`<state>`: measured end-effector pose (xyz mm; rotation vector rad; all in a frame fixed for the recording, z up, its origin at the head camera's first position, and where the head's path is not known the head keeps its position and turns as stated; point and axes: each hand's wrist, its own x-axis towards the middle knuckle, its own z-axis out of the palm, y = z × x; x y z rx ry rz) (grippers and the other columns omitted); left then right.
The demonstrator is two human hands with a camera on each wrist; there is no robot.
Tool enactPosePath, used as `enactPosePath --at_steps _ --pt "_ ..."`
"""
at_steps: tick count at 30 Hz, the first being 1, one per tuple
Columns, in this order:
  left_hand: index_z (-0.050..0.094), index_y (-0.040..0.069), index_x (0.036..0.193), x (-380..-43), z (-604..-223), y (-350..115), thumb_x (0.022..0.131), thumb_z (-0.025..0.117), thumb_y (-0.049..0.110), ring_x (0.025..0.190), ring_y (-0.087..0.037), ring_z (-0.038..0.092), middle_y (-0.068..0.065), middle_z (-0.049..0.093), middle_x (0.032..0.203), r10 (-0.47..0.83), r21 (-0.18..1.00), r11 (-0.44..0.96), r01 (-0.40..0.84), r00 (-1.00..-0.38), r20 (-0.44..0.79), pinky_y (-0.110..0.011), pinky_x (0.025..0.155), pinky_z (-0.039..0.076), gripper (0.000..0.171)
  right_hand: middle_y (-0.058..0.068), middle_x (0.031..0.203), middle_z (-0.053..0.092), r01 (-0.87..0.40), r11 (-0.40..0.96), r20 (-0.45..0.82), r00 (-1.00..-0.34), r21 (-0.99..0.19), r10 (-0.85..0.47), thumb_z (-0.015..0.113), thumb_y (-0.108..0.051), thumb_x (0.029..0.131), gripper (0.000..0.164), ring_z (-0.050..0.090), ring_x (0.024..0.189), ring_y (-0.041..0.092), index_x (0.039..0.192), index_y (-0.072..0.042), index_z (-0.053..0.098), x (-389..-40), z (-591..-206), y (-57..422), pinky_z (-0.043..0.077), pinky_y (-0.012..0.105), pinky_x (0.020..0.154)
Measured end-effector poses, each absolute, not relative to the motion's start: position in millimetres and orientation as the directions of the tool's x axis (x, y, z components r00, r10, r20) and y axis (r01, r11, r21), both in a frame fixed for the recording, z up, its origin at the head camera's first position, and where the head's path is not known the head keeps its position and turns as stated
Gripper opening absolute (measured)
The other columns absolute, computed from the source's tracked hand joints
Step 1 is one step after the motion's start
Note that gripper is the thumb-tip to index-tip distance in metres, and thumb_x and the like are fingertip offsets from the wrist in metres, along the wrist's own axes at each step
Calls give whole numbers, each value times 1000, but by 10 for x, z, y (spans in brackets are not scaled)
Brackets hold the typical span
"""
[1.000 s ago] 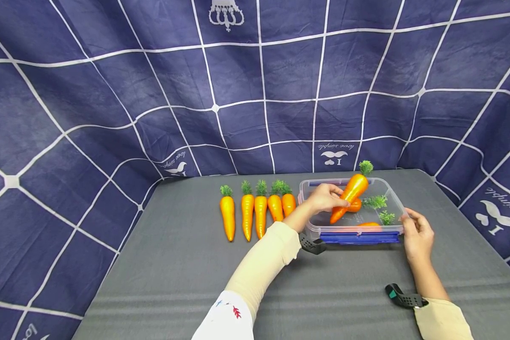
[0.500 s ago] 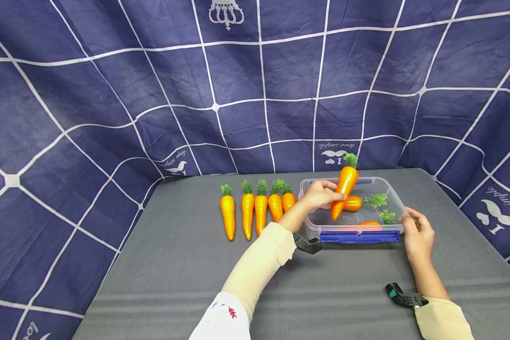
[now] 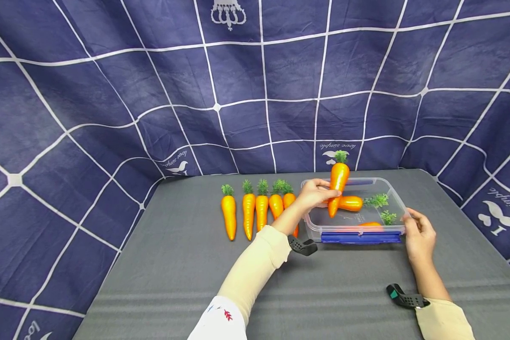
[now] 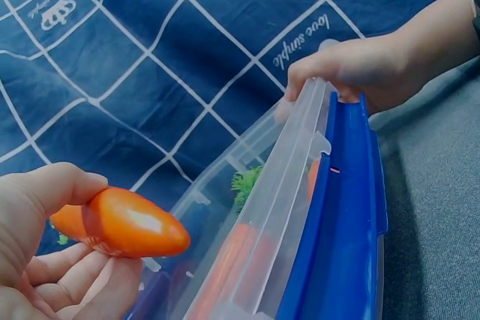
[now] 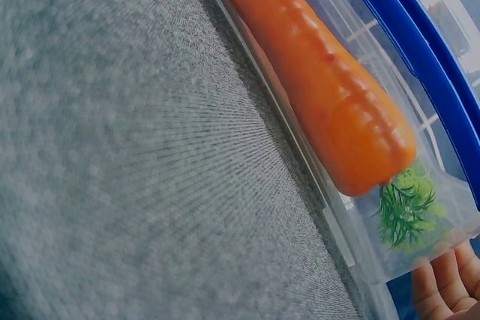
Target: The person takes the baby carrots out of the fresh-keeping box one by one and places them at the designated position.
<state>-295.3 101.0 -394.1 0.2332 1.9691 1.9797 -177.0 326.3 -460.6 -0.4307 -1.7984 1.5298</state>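
Observation:
My left hand (image 3: 316, 192) pinches an orange carrot (image 3: 339, 178) with a green leafy top, held tilted above the left part of a clear plastic box (image 3: 365, 228). In the left wrist view, thumb and fingers grip this carrot (image 4: 139, 222) from both sides. Inside the box lie one carrot (image 3: 352, 203) crosswise and another (image 3: 370, 224) along the front wall, the latter partly hidden by the rim. My right hand (image 3: 421, 236) holds the box by its right front corner. Through the wall, the right wrist view shows the front carrot (image 5: 330, 103) close up.
Left of the box, several carrots stand in a row on the grey cloth, tops away from me; the leftmost carrot (image 3: 228, 217) lies a little apart. A blue latch flap (image 3: 361, 237) hangs along the box front. A blue checked curtain (image 3: 238, 123) rises behind the table.
My left hand has drawn slightly left, and the carrot in it has shifted left and turned more upright, its leafy top swinging left. The right hand and box have stayed put.

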Motion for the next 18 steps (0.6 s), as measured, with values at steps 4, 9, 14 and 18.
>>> enactPosePath --at_steps 4,9,14,18 --pt "60 2 96 -2945 -3930 970 78 79 2 66 -16 65 -5 66 77 345 992 -17 -127 -932 -113 -40 67 58 26 -23 68 57 -222 234 323 -682 -946 656 52 -2 90 29 46 57 -4 94 -27 65 -1730 -4529 3199 36 10 55" --pt "59 1 97 -2943 -3915 926 78 79 2 65 -16 64 -4 64 76 330 991 -34 -126 -938 -107 -38 64 58 27 -23 67 57 -214 232 315 -683 -949 659 52 -2 90 29 46 56 -4 94 -27 65 -1728 -4520 3196 36 10 55" --pt "59 0 98 -2956 -3928 886 78 79 2 65 -15 64 -5 64 77 327 992 -34 -118 -940 -100 -37 63 58 28 -23 67 57 -224 226 318 -683 -948 657 52 -2 90 29 45 56 -4 94 -27 65 -1731 -4525 3198 36 10 55" --pt "59 0 100 -2960 -3937 844 79 79 4 66 -15 63 -4 64 79 322 993 -28 -114 -941 -99 -39 65 58 30 -24 67 57 -219 224 313 -684 -950 659 52 -2 90 29 46 57 -4 94 -28 65 -1750 -4570 3234 36 10 55"
